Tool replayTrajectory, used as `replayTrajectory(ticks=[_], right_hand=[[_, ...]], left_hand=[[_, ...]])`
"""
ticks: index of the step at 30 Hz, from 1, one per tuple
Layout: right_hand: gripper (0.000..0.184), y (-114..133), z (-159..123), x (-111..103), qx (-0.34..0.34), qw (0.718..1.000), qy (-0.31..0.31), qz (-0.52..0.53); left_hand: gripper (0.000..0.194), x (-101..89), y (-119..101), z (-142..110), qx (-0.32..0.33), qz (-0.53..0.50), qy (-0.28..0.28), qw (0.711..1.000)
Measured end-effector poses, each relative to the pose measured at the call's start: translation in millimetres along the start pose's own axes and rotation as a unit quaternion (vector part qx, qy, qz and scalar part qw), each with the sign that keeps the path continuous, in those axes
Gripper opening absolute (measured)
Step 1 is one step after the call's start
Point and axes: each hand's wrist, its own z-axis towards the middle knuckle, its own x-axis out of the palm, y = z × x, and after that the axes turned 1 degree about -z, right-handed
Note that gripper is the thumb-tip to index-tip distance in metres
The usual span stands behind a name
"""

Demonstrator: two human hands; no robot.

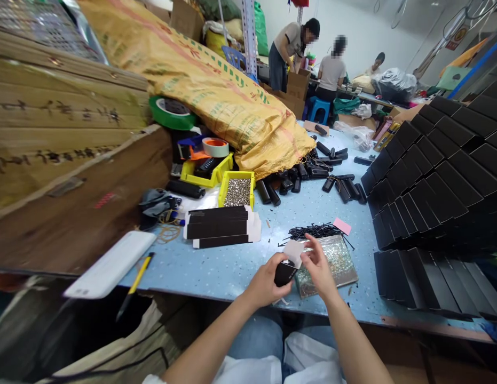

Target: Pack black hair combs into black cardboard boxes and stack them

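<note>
My left hand [268, 281] is wrapped round a small black box [285, 273] just above the near edge of the blue table [216, 266]. My right hand [318, 265] pinches the box's pale flap [293, 250] from the right. Directly behind my hands lies a shiny bag of small metal parts [336, 261]. A heap of thin black sticks [314, 231] and a pink slip [341, 225] lie just beyond it.
Stacked black boxes [432, 181] fill the right side. Flat black sleeves [220, 226], a yellow bin of screws [237, 192], tape rolls [214, 146] and black cylinders [308, 173] lie further back. A yellow sack [216, 90] and cardboard [64, 122] crowd the left. Three people work at the back.
</note>
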Motion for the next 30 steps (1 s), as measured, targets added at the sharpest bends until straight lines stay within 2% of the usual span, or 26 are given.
replayTrajectory(ticks=[2, 4, 5, 9, 12, 14, 19, 22, 24, 25, 28, 30], right_hand=[[0.048, -8, -1, 8, 0.011, 0.997, 0.055, 0.052], [0.045, -11, -2, 13, -0.029, 0.994, 0.090, 0.048], [0.041, -11, -3, 14, -0.042, 0.994, 0.090, 0.041], [0.033, -7, -5, 14, -0.030, 0.998, 0.045, 0.026], [0.036, -4, -7, 11, -0.099, 0.993, 0.054, -0.029], [0.034, 0, -7, 9, -0.121, 0.989, 0.070, -0.055], [0.029, 6, -7, 10, -0.074, 0.996, 0.005, -0.050], [0.033, 5, -11, 8, -0.130, 0.988, 0.014, -0.079], [0.043, 3, -17, 7, -0.173, 0.979, 0.039, -0.104], [0.053, 2, -23, 8, -0.171, 0.978, 0.045, -0.112], [0.098, 5, -50, 12, -0.086, 0.988, 0.038, -0.121], [0.115, 14, -74, 1, -0.044, 0.990, 0.028, -0.133]], left_hand=[[0.077, 0.6, -3, 2, -0.009, -0.015, 0.034, 0.999], [0.098, 1.0, -7, 3, -0.029, -0.027, 0.051, 0.998], [0.103, 1.2, -9, 4, -0.039, -0.025, 0.053, 0.998], [0.101, 1.4, -16, 6, -0.060, -0.006, 0.050, 0.997], [0.099, 1.8, -19, 6, -0.066, -0.040, 0.048, 0.996], [0.097, 2.7, -22, 6, -0.077, -0.053, 0.033, 0.995], [0.096, 2.3, -29, 7, -0.104, -0.034, 0.006, 0.994], [0.097, 0.5, -32, 8, -0.100, -0.033, 0.022, 0.994], [0.100, 2.1, -35, 8, -0.096, -0.048, 0.025, 0.994], [0.102, 4.4, -36, 8, -0.099, -0.059, 0.013, 0.993], [0.100, 16.2, -39, 3, -0.131, -0.135, -0.035, 0.982], [0.095, 24.3, -38, -1, -0.155, -0.224, -0.009, 0.962]])
